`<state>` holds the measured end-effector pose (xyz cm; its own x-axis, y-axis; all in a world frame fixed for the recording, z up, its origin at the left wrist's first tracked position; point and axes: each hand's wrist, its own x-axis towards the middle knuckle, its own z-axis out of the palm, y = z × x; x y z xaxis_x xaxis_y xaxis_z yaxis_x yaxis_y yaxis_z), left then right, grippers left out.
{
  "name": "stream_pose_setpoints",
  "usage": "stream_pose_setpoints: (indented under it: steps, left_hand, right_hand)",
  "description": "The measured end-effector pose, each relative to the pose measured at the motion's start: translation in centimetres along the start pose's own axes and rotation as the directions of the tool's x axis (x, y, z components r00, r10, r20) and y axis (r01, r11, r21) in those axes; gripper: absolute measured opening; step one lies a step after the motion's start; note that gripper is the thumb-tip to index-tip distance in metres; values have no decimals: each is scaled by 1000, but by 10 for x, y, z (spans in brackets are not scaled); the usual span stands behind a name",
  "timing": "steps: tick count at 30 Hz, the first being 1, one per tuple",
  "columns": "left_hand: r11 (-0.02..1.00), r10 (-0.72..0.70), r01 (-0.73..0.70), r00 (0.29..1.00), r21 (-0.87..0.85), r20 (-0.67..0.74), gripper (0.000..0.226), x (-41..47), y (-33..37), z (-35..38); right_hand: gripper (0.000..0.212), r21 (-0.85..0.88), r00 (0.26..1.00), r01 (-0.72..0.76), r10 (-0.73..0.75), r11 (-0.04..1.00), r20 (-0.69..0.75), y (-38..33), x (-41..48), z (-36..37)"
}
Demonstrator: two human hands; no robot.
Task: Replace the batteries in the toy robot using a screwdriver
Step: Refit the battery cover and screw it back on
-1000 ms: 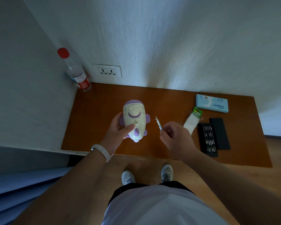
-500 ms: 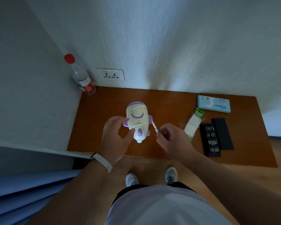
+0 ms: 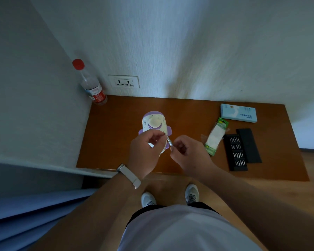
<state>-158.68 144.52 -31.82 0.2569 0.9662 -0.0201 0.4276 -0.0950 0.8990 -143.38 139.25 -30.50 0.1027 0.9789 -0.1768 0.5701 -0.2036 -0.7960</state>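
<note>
The toy robot (image 3: 154,122), cream with purple trim, is over the middle of the brown table (image 3: 116,131), and my left hand hides its lower half. My right hand (image 3: 188,153) grips the thin metal screwdriver (image 3: 169,141) by its handle, tip pointing up-left at the toy. My left hand (image 3: 145,153) is in front of the toy, with thumb and forefinger pinched at the screwdriver's tip. Whether the toy rests on the table or on my left hand I cannot tell.
A green-topped battery pack (image 3: 216,136) lies right of my hands. Beside it is an open black bit case (image 3: 237,153) with its lid (image 3: 249,144), and behind them a light blue box (image 3: 238,113). A red-capped bottle (image 3: 91,84) stands in the back left corner by a wall socket (image 3: 123,82).
My left hand let go of the toy's side and came across its front to the screwdriver's tip. My right hand brought the screwdriver left to meet it.
</note>
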Motion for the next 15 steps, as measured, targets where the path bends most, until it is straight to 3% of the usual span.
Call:
stream_pose_setpoints:
  steps: [9, 15]
  left_hand:
    - [984, -77, 87, 994, -154, 75, 18, 3, -4, 0]
    - [983, -113, 122, 991, -135, 67, 12, 6, -16, -5]
  right_hand:
    - [20, 9, 1000, -26, 26, 1000, -7, -1, -2, 5]
    - [11, 21, 999, -39, 39, 999, -9, 6, -1, 6]
